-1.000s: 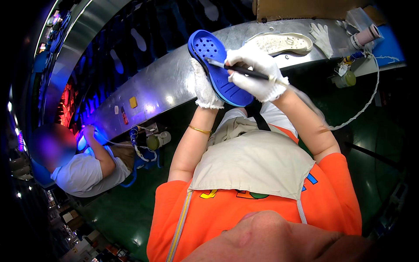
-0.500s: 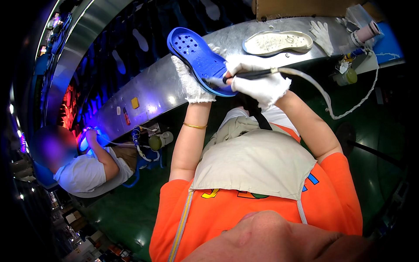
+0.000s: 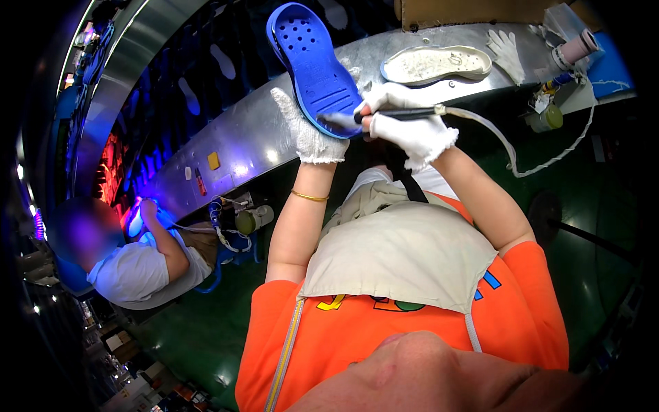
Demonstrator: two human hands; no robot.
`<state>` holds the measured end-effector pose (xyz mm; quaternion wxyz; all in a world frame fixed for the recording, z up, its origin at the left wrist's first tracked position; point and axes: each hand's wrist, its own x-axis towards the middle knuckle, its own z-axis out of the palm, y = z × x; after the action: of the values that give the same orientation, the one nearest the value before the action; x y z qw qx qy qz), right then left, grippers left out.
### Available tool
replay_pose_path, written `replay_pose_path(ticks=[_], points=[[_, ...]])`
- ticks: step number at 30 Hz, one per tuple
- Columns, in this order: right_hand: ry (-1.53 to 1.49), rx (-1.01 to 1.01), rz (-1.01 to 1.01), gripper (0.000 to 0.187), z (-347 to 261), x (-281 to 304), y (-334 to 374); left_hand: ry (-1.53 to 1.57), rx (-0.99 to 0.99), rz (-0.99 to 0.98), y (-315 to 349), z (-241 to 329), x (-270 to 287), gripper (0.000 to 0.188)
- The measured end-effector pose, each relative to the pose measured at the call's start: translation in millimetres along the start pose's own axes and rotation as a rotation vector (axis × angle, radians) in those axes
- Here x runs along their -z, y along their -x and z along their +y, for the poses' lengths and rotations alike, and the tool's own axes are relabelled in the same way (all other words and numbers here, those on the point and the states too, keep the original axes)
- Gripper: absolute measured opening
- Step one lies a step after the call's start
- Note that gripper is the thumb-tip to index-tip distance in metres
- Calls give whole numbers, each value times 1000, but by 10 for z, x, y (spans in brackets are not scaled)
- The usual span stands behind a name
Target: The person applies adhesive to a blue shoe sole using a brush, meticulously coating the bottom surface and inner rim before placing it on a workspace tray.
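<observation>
A blue shoe sole (image 3: 317, 75), with small round holes at its far end and ridges nearer me, is tilted above the metal bench. My left hand (image 3: 312, 136), in a white knit glove, supports it from below; the thumb stretches out on the left and most fingers are hidden behind the sole. My right hand (image 3: 408, 134), also in a white glove with bare fingertips, is closed around a black-handled brush (image 3: 405, 114). Its blurred bristles lie over the sole's near end. From the brush's back end runs a pale hose (image 3: 491, 130).
On the metal bench (image 3: 257, 123) lie a white sole (image 3: 439, 66), a white glove (image 3: 506, 56), a yellow block (image 3: 213, 161) and a red tool (image 3: 200, 182). A moving rack with soles is beyond. A co-worker (image 3: 134, 271) sits at left. A jar (image 3: 546, 120) hangs by the bench edge.
The blue sole has moved away from me and turned more upright, showing more of its near end. The brush now lies nearer that end, still in my right hand.
</observation>
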<state>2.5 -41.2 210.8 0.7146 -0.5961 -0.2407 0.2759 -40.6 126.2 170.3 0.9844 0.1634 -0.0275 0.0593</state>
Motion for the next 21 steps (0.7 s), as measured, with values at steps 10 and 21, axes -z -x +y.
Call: replay_pose_path(ticks=[10, 21], points=[[-54, -86, -92, 10, -87, 33, -38, -219, -191, 203, -69, 43, -25, 71], [-6, -122, -132, 10, -60, 115, -91, -272, -37, 123, -160, 149, -82, 79]])
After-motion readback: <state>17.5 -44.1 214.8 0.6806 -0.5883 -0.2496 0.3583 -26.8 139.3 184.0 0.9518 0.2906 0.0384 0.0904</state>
